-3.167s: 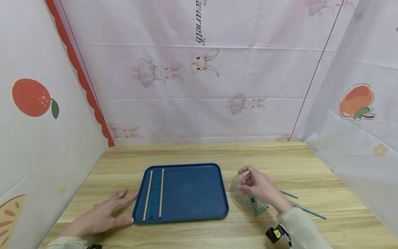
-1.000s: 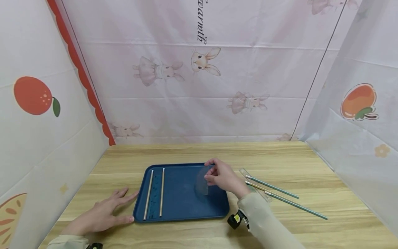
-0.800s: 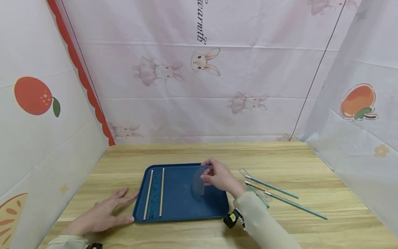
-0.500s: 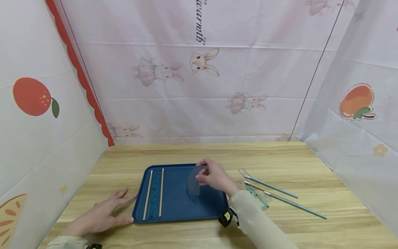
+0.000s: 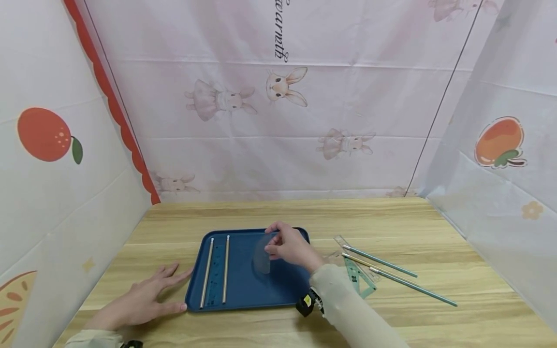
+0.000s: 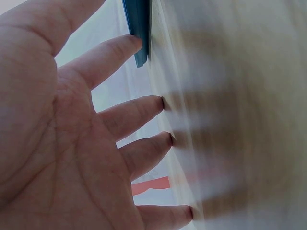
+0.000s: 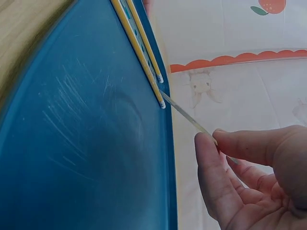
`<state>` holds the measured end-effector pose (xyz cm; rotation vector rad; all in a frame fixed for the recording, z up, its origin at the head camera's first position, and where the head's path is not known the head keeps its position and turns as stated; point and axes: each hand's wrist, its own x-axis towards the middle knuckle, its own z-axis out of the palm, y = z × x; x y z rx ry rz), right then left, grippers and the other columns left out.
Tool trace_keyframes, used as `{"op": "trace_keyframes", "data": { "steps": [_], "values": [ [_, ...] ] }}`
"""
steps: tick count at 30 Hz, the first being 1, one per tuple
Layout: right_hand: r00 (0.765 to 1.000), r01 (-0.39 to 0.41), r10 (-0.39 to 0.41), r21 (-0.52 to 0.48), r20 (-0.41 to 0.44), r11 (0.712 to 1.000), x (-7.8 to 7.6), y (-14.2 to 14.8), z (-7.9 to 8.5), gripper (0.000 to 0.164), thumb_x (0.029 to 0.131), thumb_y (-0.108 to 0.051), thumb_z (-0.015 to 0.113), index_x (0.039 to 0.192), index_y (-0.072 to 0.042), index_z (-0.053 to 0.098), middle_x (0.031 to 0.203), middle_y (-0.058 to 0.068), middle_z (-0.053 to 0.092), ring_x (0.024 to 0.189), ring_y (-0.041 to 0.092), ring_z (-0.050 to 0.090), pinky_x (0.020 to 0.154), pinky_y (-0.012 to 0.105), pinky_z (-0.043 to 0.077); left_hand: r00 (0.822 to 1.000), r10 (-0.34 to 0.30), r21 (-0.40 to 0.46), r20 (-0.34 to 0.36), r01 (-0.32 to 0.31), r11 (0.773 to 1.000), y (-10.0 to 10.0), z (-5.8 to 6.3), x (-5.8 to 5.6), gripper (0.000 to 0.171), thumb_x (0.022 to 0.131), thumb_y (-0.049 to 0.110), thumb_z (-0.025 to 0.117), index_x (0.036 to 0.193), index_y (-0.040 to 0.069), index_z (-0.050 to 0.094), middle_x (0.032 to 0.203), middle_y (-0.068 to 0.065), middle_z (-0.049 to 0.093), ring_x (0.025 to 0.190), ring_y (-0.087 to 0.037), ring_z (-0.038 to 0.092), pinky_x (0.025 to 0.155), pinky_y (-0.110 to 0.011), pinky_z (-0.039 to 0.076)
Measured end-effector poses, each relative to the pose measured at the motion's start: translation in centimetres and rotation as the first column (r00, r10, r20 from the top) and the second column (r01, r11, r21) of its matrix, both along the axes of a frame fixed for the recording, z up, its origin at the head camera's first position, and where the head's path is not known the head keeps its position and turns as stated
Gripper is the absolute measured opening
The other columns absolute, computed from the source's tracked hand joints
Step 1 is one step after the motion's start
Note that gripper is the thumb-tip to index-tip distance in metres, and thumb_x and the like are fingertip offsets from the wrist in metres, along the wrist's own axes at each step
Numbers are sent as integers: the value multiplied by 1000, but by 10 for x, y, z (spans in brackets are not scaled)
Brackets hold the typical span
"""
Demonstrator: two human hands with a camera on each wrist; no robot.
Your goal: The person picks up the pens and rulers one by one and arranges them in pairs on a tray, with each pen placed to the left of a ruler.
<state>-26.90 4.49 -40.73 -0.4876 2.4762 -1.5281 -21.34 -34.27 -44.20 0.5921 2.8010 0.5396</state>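
My right hand (image 5: 290, 247) pinches a clear protractor (image 5: 261, 259) between thumb and fingertips, above the middle of the blue tray (image 5: 278, 292). In the right wrist view the protractor (image 7: 189, 116) shows nearly edge-on, clear of the tray's floor. Spread on the table, my left hand (image 5: 145, 297) touches the tray's left side with its index finger and thumb. The left wrist view shows its fingertips down on the wood and one finger against the tray (image 6: 138, 33). At the tray's left lie two gold pencils (image 5: 206, 273) with a teal ruler (image 5: 215, 276) between them.
Right of the tray, a green set square (image 5: 359, 278) lies on the table. Beside it a clear ruler (image 5: 341, 240) sits partly under a yellow pencil (image 5: 358, 261) and two green pencils (image 5: 385, 262). Printed cloth walls (image 5: 278, 164) enclose the table's back and sides.
My right hand has lifted the protractor off the table on the right and carried it left over the tray. It is still drifting left. The left hand has stayed put.
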Motion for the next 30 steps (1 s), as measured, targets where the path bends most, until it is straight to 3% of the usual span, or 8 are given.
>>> {"op": "trace_keyframes", "data": {
  "steps": [4,11,18,30],
  "values": [
    [1000,-3,3,15,10,1000,-2,-4,-2,38,102,-2,71,138,-1,59,97,12,68,81,21,75,80,39,68,1000,-2,-2,-4,2,1000,-1,0,0,85,94,60,75,164,21,47,169,-36,31,150,-73,26,88,-101,25],
    [1000,-10,10,10,30,1000,-6,-15,-5,39,102,-3,72,138,-1,59,97,12,67,81,23,75,83,43,67,1000,-9,0,-19,9,1000,-3,-1,1,84,94,60,75,164,21,48,169,-36,31,149,-73,27,86,-101,26],
    [999,-2,1,27,43,1000,-7,-29,-11,38,101,-2,73,137,0,59,93,10,68,77,22,75,76,35,67,1000,-4,-3,-22,4,1000,-2,-1,2,84,94,60,75,163,21,49,169,-36,32,149,-73,27,86,-101,27],
    [991,18,-25,47,133,999,-7,-45,-11,38,99,0,75,134,-3,59,87,11,66,77,24,74,79,39,67,1000,4,12,1,-4,1000,-1,0,2,86,93,63,74,164,24,47,171,-35,30,151,-71,24,89,-102,21]
  ]
}}
